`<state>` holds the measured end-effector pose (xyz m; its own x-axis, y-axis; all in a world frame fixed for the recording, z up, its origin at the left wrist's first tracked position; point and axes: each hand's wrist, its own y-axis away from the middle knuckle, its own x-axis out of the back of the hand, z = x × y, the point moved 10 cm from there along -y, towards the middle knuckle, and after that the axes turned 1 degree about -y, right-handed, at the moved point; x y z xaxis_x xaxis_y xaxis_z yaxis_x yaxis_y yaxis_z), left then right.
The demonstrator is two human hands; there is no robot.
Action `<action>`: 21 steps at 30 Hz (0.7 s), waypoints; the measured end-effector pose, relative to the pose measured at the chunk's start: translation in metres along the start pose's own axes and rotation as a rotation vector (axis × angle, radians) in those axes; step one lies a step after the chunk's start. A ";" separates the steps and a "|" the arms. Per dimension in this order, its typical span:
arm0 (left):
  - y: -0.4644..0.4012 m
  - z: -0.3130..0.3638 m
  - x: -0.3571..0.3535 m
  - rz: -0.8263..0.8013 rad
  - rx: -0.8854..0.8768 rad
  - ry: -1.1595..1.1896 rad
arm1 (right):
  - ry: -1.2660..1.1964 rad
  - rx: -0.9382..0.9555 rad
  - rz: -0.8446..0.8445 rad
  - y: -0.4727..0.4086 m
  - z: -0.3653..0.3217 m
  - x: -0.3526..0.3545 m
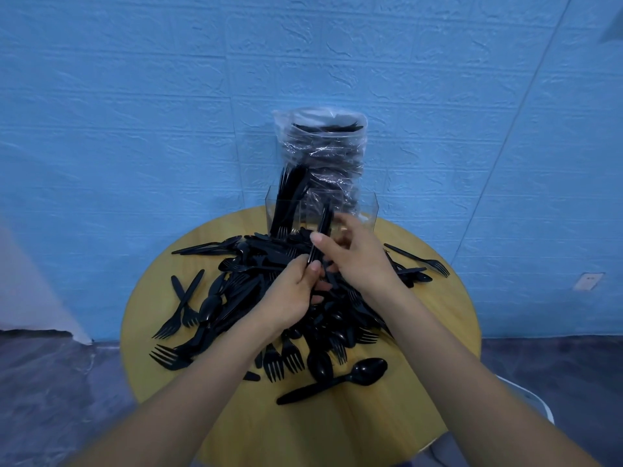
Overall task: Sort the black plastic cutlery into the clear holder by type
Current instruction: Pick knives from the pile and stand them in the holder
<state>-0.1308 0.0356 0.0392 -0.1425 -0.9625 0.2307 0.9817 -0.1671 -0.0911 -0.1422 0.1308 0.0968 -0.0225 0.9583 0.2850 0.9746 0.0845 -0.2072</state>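
Round wooden table point(438, 332), black cutlery pile point(236, 298) at centre. Left hand point(293, 291) and right hand point(357, 261) together pinch a bundle of cutlery point(318, 237) upright, just before the clear holder point(367, 210) at the far edge.

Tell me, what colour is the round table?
Yellowish wood, seen in the head view: round table.

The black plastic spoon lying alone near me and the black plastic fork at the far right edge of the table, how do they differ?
The black plastic spoon ends in a smooth oval bowl; the black plastic fork ends in tines. The spoon lies at the near side of the round wooden table, the fork at the far right. The spoon's bowl points far-right, the fork's tines near-right. Both are black, lie flat and sit apart from the pile.
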 end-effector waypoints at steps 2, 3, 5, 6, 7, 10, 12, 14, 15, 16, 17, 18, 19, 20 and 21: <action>0.005 0.005 -0.008 -0.045 -0.011 -0.036 | 0.014 0.054 0.058 -0.003 -0.004 0.005; 0.007 0.007 -0.010 -0.054 -0.033 -0.063 | 0.029 0.076 0.079 -0.004 -0.004 0.008; 0.010 0.011 -0.011 -0.061 -0.082 -0.124 | 0.070 0.100 0.095 -0.005 -0.002 0.010; 0.012 0.012 -0.011 -0.062 -0.106 -0.151 | 0.077 0.104 0.099 -0.004 -0.001 0.010; 0.014 0.013 -0.011 -0.055 -0.130 -0.177 | 0.071 0.101 0.107 -0.004 0.001 0.010; 0.020 0.014 -0.011 0.008 -0.202 -0.317 | 0.079 0.097 0.149 -0.002 0.005 0.011; 0.024 0.015 -0.008 0.069 -0.247 -0.425 | 0.106 0.092 0.131 -0.003 0.007 0.008; 0.026 0.012 -0.002 0.122 -0.260 -0.460 | 0.063 0.072 0.059 -0.004 0.012 0.001; 0.024 0.008 0.004 0.152 -0.249 -0.448 | 0.040 0.050 0.035 -0.005 0.016 0.001; 0.021 0.003 0.011 0.185 -0.214 -0.412 | 0.052 0.029 0.033 -0.007 0.022 0.004; 0.017 -0.005 0.021 0.224 -0.162 -0.359 | 0.109 0.016 0.046 -0.008 0.028 0.009; 0.014 -0.013 0.030 0.259 -0.106 -0.298 | 0.209 0.007 0.070 -0.010 0.035 0.016; 0.011 -0.021 0.037 0.284 -0.057 -0.241 | 0.321 -0.004 0.088 -0.012 0.044 0.021; 0.009 -0.027 0.042 0.297 -0.019 -0.199 | 0.423 -0.027 0.095 -0.013 0.053 0.025; 0.008 -0.031 0.045 0.304 0.004 -0.173 | 0.507 -0.063 0.089 -0.015 0.064 0.026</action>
<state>-0.1335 -0.0158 0.0193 0.1801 -0.9177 0.3541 0.9765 0.1233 -0.1770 -0.1715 0.1716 0.0473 0.1567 0.7072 0.6894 0.9798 -0.0233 -0.1988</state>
